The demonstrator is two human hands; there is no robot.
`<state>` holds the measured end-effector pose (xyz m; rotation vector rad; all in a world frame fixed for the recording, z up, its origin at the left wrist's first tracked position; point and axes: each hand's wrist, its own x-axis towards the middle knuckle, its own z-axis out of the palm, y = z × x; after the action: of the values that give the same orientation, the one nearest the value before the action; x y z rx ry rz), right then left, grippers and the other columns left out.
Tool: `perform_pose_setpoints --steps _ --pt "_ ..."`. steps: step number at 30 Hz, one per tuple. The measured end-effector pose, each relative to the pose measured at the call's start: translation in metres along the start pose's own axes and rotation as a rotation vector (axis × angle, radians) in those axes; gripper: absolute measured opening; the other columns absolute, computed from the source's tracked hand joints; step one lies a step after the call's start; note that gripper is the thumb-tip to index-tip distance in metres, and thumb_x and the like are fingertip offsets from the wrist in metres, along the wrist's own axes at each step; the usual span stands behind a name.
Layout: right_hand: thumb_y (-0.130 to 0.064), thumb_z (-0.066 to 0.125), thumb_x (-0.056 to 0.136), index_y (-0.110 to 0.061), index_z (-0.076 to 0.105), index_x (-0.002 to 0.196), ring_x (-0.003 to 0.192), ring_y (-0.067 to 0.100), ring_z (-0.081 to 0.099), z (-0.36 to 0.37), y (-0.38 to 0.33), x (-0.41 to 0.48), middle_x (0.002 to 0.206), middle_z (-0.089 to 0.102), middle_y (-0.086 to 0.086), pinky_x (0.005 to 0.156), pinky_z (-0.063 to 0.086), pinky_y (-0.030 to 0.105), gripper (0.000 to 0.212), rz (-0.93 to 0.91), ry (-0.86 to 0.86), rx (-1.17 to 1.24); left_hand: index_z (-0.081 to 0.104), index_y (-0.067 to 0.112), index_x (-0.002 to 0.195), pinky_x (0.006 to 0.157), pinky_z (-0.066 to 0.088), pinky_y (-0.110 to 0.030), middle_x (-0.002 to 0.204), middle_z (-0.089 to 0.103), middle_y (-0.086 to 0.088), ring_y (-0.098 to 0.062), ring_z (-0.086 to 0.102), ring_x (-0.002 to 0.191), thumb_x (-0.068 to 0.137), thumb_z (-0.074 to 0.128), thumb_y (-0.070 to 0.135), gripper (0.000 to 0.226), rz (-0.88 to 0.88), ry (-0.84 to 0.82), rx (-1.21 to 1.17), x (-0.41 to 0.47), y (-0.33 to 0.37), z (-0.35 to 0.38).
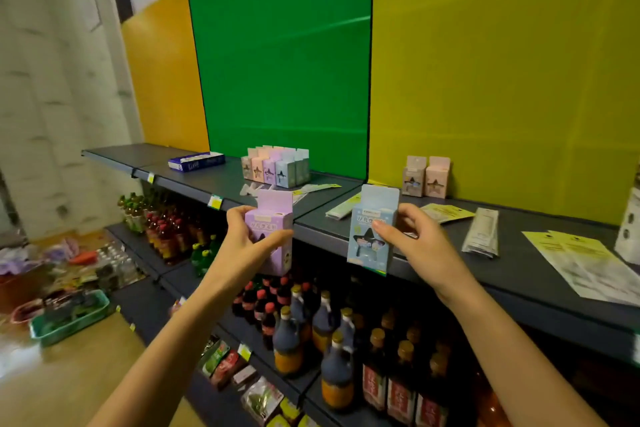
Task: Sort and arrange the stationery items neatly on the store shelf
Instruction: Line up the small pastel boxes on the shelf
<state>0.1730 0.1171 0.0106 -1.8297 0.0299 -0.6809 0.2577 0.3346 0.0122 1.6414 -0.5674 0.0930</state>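
My left hand (247,239) grips a small purple box (272,218) with a star window, held upright in front of the dark shelf (519,263). My right hand (412,239) grips a matching light blue box (369,222) at the shelf's front edge. A tidy cluster of several pastel boxes (277,166) stands at the back under the green panel. Two more boxes (426,177), beige and pink, stand under the yellow panel.
A blue flat box (196,161) lies at the shelf's left. Flat packets (481,232), yellow cards (446,212) and paper sheets (585,263) lie on the right part. Bottles (332,340) fill the lower shelves. A green tray (69,317) sits on the floor at left.
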Motion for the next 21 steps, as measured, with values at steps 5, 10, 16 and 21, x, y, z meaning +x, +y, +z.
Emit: perform_pose_setpoints --steps 5,10,16,21 --pt "-0.026 0.063 0.084 -0.019 0.058 0.093 0.102 0.016 0.058 0.063 -0.002 0.045 0.096 0.064 -0.009 0.088 0.046 0.034 0.012 -0.015 -0.046 -0.038 0.03 0.018 0.115 0.066 0.051 -0.024 0.101 0.054 0.0 -0.014 0.06 0.086 0.083 0.063 0.02 0.046 0.001 0.039 -0.03 0.036 -0.024 -0.053" --pt "-0.026 0.064 0.083 -0.017 0.057 0.1 0.105 0.016 0.058 0.117 0.011 0.101 0.105 0.064 -0.003 0.087 0.046 0.029 0.02 -0.018 -0.066 -0.054 0.03 0.015 0.118 0.058 0.054 -0.015 0.098 0.054 0.003 -0.007 0.059 0.081 0.083 0.063 0.018 0.048 0.022 0.087 -0.02 0.085 -0.054 -0.088" --pt "-0.026 0.064 0.084 -0.016 0.056 0.102 0.101 0.015 0.058 0.172 0.034 0.171 0.105 0.063 -0.002 0.078 0.044 0.022 0.022 -0.037 -0.065 -0.081 0.033 0.014 0.125 0.072 0.055 -0.026 0.099 0.056 0.003 -0.013 0.06 0.086 0.084 0.062 0.021 0.051 0.01 0.046 -0.034 0.162 -0.095 -0.115" --pt "-0.026 0.064 0.084 -0.008 0.057 0.105 0.093 0.015 0.059 0.2 0.045 0.223 0.1 0.064 -0.003 0.073 0.045 0.016 0.029 -0.061 -0.015 -0.16 0.034 0.014 0.126 0.08 0.054 -0.03 0.099 0.057 0.003 -0.011 0.06 0.086 0.084 0.062 0.023 0.05 -0.002 -0.031 -0.048 0.231 -0.116 -0.127"
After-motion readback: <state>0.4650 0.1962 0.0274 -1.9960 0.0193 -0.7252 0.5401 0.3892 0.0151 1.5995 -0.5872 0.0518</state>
